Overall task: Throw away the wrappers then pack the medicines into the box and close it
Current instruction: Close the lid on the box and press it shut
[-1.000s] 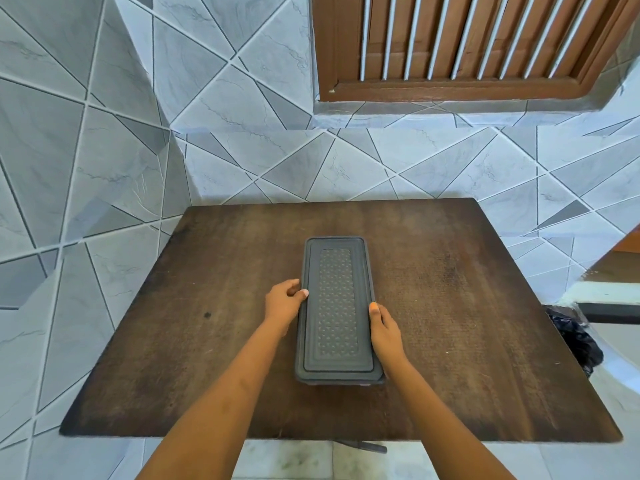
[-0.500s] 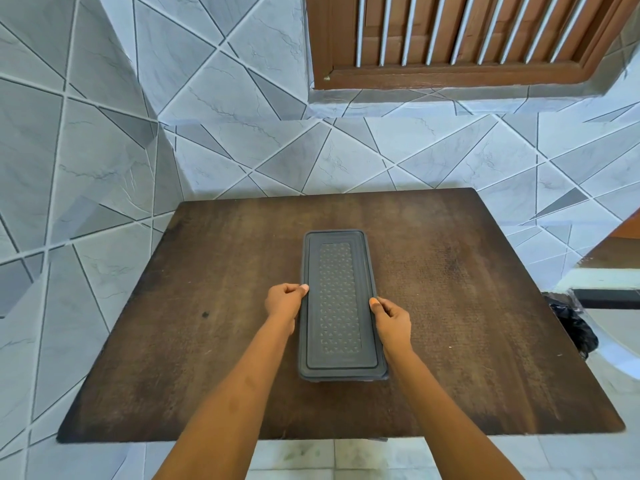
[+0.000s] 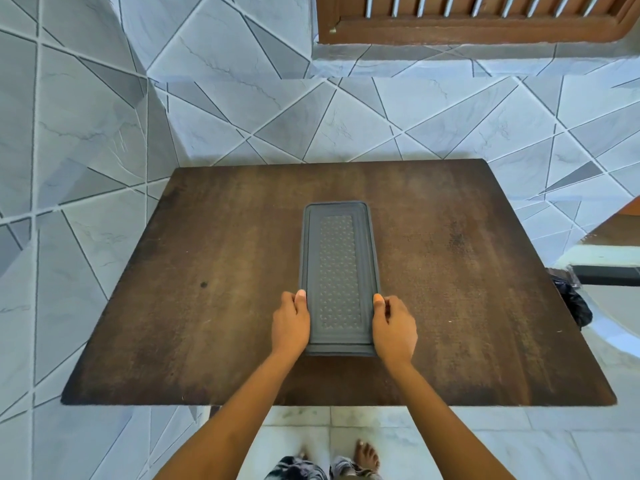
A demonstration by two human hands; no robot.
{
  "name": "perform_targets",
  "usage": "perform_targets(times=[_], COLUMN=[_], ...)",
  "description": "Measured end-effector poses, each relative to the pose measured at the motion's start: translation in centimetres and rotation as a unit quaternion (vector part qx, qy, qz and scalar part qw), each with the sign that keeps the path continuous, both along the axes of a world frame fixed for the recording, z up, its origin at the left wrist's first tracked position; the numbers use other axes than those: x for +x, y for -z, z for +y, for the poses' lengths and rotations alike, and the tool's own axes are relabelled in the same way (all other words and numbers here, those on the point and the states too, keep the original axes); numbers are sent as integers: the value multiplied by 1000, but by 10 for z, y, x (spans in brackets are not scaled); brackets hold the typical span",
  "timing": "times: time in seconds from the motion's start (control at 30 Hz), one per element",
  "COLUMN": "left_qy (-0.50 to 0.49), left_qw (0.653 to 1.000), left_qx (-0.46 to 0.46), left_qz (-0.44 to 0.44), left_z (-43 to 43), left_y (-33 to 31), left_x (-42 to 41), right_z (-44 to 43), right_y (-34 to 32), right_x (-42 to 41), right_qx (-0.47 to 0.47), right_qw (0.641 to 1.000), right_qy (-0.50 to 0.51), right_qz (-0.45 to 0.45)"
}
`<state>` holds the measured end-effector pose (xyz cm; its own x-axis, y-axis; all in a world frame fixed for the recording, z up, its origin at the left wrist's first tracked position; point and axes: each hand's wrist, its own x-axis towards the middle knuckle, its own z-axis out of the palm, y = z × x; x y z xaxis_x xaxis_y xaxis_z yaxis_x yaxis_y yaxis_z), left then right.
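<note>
Grey box [image 3: 338, 277], lidded: left hand [image 3: 290, 323] and right hand [image 3: 394, 327] clasp its near sides; uneven pressure may leave far lid end unseated.

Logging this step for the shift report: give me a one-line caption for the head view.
Both hands, left hand and right hand, press the sides of the closed grey box on the brown table.

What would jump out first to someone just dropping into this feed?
The long dark grey box, lid on, lying lengthwise in the middle of the brown wooden table. The left hand and right hand press against its near long sides, thumbs on the lid's rim. Nothing else shows on the tabletop; a black bag sits just past the table's right edge.
</note>
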<state>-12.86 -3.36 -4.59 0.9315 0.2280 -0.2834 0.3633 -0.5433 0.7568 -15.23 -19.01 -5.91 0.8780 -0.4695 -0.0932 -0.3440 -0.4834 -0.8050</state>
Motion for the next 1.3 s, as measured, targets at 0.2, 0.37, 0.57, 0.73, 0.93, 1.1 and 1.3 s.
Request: perform_targets(times=[0.2, 0.37, 0.57, 0.73, 0.93, 1.1, 1.3], left_qy=[21, 23, -28, -30, -51, -98, -100], left_qw=[998, 999, 988, 986, 985, 969, 963], left_qx=[58, 26, -148, -162, -164, -224, -244], left_qz=[9, 14, 26, 25, 18, 32, 60], left_z=[-2, -2, 9, 15, 3, -6, -12], left_y=[2, -2, -2, -8, -9, -10, -5], left_x=[7, 2, 24, 85, 145, 185, 214], right_z=[1, 1, -5, -12, -21, -24, -24], right_y=[2, 1, 1, -4, -10, -12, -11], right_x=[3, 2, 12, 58, 126, 171, 209], right_qx=[-28, -19, 80, 110, 143, 200, 227], right_qw=[1000, 1000, 996, 993, 989, 979, 974], right_qy=[5, -4, -40, -36, -45, -32, -1], right_qz=[0, 9, 8, 9, 17, 20, 16])
